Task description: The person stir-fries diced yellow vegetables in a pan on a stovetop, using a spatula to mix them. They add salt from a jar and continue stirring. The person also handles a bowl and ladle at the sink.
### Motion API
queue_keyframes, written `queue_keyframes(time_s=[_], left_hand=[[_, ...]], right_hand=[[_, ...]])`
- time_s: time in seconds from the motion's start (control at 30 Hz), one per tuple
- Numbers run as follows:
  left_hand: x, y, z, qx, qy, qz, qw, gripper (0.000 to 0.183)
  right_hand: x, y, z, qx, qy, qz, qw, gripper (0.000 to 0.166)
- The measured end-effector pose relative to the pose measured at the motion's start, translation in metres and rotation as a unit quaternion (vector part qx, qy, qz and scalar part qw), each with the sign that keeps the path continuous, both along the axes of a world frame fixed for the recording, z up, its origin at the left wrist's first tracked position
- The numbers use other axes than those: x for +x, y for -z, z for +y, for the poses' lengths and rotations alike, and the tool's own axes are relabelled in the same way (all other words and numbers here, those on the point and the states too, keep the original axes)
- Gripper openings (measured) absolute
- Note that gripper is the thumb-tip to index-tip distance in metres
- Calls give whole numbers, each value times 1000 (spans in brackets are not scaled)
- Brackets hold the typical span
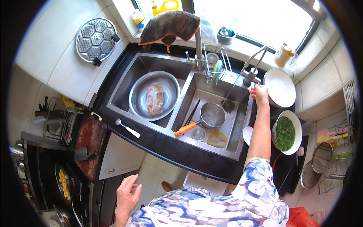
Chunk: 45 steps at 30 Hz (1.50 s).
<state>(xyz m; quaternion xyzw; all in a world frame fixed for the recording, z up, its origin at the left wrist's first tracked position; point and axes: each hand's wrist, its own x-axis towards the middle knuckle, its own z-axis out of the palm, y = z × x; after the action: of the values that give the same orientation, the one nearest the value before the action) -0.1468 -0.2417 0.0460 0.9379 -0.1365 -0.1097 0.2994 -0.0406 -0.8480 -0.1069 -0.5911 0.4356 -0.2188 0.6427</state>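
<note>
My right hand (259, 93) is at the lever of the small faucet (251, 76) at the sink's right rear; whether its fingers grip the lever is hard to tell. Water runs from this faucet into a small metal saucepan (212, 115) with an orange handle (185, 128), standing in the right basin (235, 136). A black utensil, a glass lid (199, 134) and a yellow-rimmed strainer (217, 139) lie around it. In the left basin a steel bowl (136, 106) holds a bagged piece of meat (155, 100). My left hand (127, 193) hangs empty with fingers apart, before the counter.
White bowls (280, 87) and a bowl of chopped greens (285, 132) stand right of the sink. A spoon (127, 128) lies on the front counter edge. At the lower left are a cleaver (85, 154) on a board (92, 136) and a pan of yellow food (63, 184). A cloth (170, 27) covers the tall faucet.
</note>
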Motion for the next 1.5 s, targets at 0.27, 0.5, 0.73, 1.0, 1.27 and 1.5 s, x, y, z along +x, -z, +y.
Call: queue_keyframes(time_s=[0.27, 0.5, 0.73, 1.0, 1.27, 1.5], left_hand=[[11, 3, -21, 5, 54, -4, 999, 37], [10, 8, -24, -3, 50, 9, 999, 37], [6, 3, -25, -19, 59, -10, 998, 35], [-10, 7, 29, -46, 20, -18, 999, 34], [-35, 26, 143, -83, -57, -136, 986, 35], [-85, 32, 264, -153, -218, -137, 954, 36]], right_hand=[[-14, -9, 18, -164, 5, -30, 986, 29], [-20, 1, 214, -6, -441, 123, 889, 44], [25, 87, 301, 282, -47, -32, 958, 35], [-53, -9, 312, 144, -267, -34, 952, 40], [-65, -178, 421, 77, -529, 15, 845, 37], [-39, -242, 627, 110, -677, -50, 726, 39]])
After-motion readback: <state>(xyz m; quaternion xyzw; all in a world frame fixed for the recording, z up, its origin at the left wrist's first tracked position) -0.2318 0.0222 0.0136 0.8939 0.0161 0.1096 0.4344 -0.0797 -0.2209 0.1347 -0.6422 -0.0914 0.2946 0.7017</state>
